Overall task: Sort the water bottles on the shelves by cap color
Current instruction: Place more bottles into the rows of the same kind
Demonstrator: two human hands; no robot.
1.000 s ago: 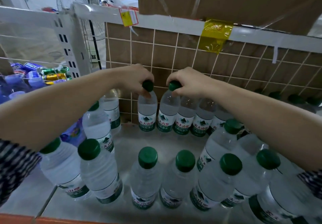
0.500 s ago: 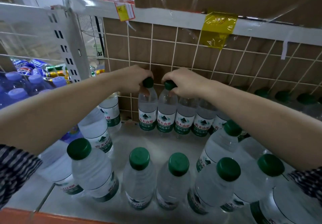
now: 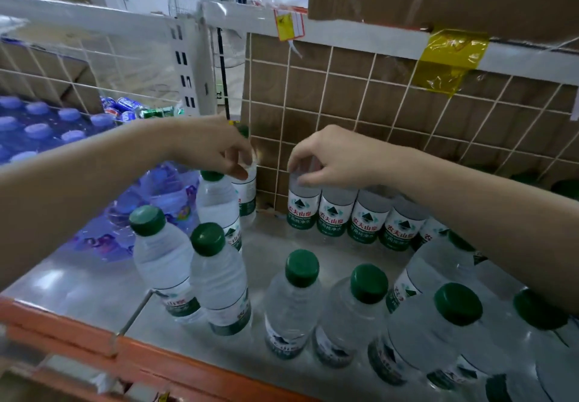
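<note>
Since parting, hands (image 3: 216,148) wider apart.

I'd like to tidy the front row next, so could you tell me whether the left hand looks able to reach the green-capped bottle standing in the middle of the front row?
Probably yes: the left hand is up at the back row, and that bottle's cap stands exposed with nothing above it.

Head view, downward, close over shelf (image 3: 329,254)
</note>
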